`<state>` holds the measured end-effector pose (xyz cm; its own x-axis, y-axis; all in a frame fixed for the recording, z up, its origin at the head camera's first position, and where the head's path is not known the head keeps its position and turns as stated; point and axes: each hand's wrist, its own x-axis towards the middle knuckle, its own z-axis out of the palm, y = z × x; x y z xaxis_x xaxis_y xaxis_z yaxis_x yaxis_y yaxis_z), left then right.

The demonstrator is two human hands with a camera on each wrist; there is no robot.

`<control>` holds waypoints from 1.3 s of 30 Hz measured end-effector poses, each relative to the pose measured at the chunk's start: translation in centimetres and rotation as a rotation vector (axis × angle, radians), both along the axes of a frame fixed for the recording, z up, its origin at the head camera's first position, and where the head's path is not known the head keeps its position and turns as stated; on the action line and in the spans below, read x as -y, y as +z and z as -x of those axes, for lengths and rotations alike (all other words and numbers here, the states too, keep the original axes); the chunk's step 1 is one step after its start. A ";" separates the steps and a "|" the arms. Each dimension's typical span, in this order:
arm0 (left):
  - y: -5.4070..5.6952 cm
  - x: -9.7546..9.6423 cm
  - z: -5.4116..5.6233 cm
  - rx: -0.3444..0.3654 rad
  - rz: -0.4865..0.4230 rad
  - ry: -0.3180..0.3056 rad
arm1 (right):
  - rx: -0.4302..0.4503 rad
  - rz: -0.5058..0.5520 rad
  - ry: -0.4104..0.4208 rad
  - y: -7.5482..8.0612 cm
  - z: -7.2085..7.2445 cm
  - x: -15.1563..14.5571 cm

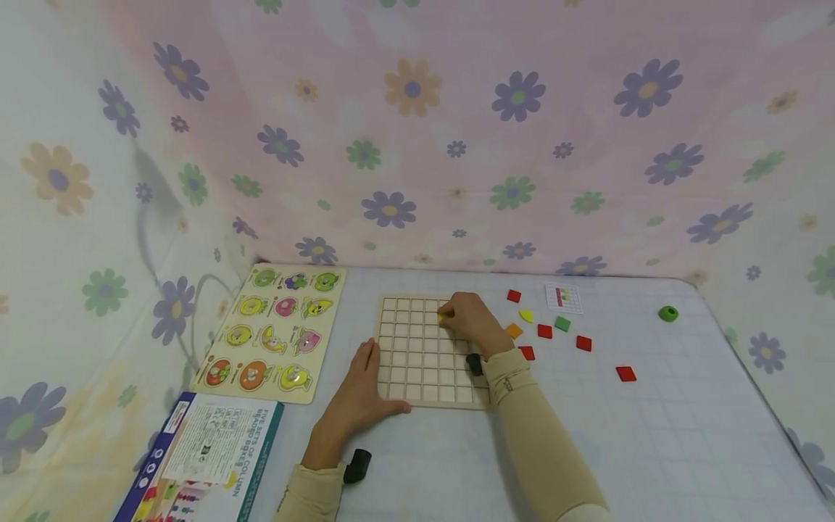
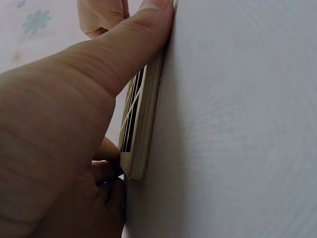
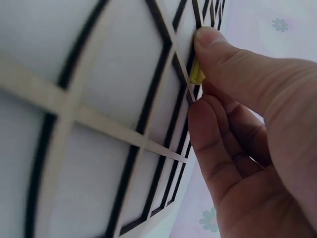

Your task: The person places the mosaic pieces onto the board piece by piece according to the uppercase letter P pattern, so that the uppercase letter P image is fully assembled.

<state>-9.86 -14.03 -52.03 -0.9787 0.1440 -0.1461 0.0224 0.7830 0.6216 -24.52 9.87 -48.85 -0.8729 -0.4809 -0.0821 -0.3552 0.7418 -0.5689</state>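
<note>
A square wooden grid board lies flat on the table. My left hand braces its left side and near corner, thumb spread along the front edge and fingers along the left edge. In the left wrist view the thumb lies along the side of the board. Over the board's far right part, my right hand pinches a small yellow piece between thumb and fingers, right at a grid cell. Most of that piece is hidden by the fingers.
Right of the board lie several red tiles, a green tile, an orange tile, a yellow piece and a pattern card. A green bead sits farther right. At left are a fruit puzzle board and a box.
</note>
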 end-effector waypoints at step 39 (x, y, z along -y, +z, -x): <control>0.0 -0.1 -0.1 -0.008 0.001 -0.002 | -0.065 0.005 -0.057 -0.2 -1.5 -1.5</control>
<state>-9.76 -13.97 -52.00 -0.9796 0.1456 -0.1384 0.0288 0.7836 0.6205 -23.00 11.40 -49.03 -0.9021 -0.4309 -0.0224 -0.3487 0.7587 -0.5502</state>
